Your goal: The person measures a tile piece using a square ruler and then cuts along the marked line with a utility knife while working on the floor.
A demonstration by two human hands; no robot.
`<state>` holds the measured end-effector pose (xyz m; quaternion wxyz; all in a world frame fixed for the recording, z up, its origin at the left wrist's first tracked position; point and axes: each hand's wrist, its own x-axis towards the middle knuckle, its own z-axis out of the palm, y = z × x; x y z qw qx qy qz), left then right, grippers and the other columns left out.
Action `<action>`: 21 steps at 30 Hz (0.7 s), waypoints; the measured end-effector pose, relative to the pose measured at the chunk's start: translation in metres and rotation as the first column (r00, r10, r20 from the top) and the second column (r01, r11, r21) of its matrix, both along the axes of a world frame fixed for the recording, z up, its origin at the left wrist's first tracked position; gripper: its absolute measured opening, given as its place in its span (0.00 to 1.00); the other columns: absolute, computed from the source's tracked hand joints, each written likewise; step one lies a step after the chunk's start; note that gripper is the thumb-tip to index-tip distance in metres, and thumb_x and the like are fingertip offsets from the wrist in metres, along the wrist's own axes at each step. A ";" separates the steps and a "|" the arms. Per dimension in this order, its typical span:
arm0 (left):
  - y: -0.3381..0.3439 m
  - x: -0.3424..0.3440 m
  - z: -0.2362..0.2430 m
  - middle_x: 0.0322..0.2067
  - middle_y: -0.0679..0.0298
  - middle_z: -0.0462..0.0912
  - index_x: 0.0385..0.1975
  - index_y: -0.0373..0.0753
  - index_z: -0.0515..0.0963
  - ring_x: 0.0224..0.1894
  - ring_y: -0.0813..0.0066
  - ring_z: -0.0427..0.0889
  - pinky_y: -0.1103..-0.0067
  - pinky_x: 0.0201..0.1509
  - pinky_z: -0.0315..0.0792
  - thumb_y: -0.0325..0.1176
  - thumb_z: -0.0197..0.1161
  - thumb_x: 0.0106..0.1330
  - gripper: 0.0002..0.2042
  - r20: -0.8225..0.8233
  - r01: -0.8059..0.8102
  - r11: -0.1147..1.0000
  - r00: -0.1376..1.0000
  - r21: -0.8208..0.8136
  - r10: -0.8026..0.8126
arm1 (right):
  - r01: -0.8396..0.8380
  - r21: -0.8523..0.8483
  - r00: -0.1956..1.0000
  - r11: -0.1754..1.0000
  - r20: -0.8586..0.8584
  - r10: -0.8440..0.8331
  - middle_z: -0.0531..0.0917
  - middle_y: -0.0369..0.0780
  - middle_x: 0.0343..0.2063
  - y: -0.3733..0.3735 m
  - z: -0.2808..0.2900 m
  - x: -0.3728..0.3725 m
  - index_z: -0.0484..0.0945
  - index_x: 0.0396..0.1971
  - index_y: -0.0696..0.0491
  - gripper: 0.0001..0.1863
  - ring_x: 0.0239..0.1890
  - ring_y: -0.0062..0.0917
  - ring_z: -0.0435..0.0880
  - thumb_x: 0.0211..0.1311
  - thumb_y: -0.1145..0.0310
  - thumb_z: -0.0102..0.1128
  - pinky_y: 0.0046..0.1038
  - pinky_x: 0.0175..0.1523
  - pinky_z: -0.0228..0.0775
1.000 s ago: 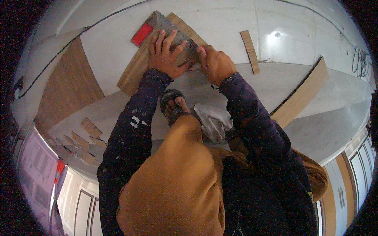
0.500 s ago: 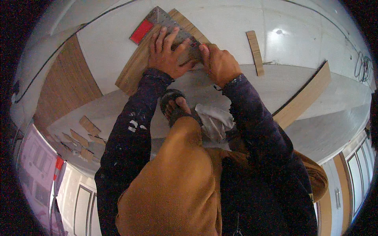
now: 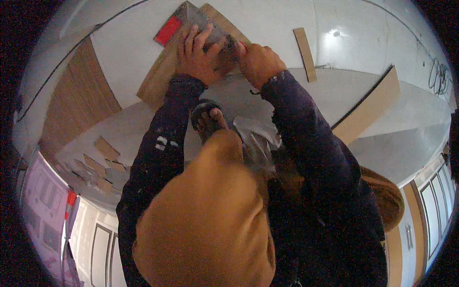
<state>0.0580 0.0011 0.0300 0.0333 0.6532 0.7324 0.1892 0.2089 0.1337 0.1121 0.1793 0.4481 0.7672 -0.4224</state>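
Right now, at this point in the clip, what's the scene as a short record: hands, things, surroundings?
Left hand: fingers spread on the square
Right hand: closed around a red item, mostly hidden
Square: metal with a red part, lying on a plank
Right side: strip, light board
Left side: brown board, scraps
Beside foot: crumpled sheet

A brown, wood-grained plank [image 3: 155, 85] lies slanted on the pale floor [image 3: 270, 24], a flat, red-handled metal square [image 3: 192, 15] set across its face; at the square's right end, a mostly hidden tool [image 3: 242, 47] shows red.
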 end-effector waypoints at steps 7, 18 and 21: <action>0.007 0.009 0.011 0.66 0.62 0.65 0.55 0.59 0.78 0.71 0.47 0.58 0.47 0.72 0.53 0.64 0.71 0.51 0.31 0.036 -0.022 1.000 0.999 0.006 0.022 | 0.058 0.057 0.998 0.997 -0.042 -0.056 0.84 0.57 0.32 -0.007 -0.012 0.014 0.83 0.36 0.57 0.33 0.39 0.57 0.83 0.75 0.43 0.37 0.51 0.48 0.76; 0.006 0.006 0.005 0.66 0.62 0.66 0.53 0.58 0.79 0.69 0.46 0.60 0.47 0.71 0.54 0.63 0.73 0.48 0.32 0.020 -0.007 0.998 1.000 0.069 0.006 | 0.042 0.007 0.996 0.999 0.074 -0.042 0.84 0.59 0.33 -0.013 -0.013 0.030 0.84 0.35 0.59 0.35 0.41 0.56 0.84 0.74 0.41 0.38 0.51 0.50 0.76; 0.009 0.008 0.009 0.66 0.61 0.65 0.53 0.56 0.79 0.69 0.46 0.59 0.47 0.71 0.53 0.63 0.73 0.49 0.32 0.040 0.007 0.997 0.999 0.074 -0.010 | 0.024 -0.033 0.991 0.999 0.129 -0.020 0.85 0.58 0.37 -0.011 -0.007 0.043 0.84 0.39 0.57 0.36 0.44 0.55 0.85 0.73 0.39 0.37 0.51 0.52 0.76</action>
